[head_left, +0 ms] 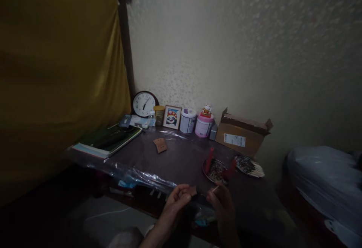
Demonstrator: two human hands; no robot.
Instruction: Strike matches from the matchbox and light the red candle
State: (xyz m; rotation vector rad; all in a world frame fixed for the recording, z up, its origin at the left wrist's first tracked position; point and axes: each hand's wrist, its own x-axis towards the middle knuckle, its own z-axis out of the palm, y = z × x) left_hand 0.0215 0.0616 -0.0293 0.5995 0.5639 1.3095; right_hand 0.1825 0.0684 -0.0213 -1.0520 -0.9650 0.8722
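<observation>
My left hand (177,199) is low at the table's front edge, fingers pinched on a small brown piece (193,190). My right hand (222,202) is close beside it, fingers closed on a thin pale stick (215,189). Just beyond my hands a round dish (215,171) holds small dark bits and has red pieces (209,159) standing up from it. To its right lies a second plate (249,165) with a row of pale sticks. A small brown card (160,145) lies alone farther back on the dark table (183,157).
Along the wall stand a round clock (144,103), a jar, a framed panda picture (172,117), a white tin (187,120), a pink tin (204,124) and an open cardboard box (242,134). Books (109,142) lie at the left. A yellow curtain hangs left; a plastic-covered bundle (322,180) sits right.
</observation>
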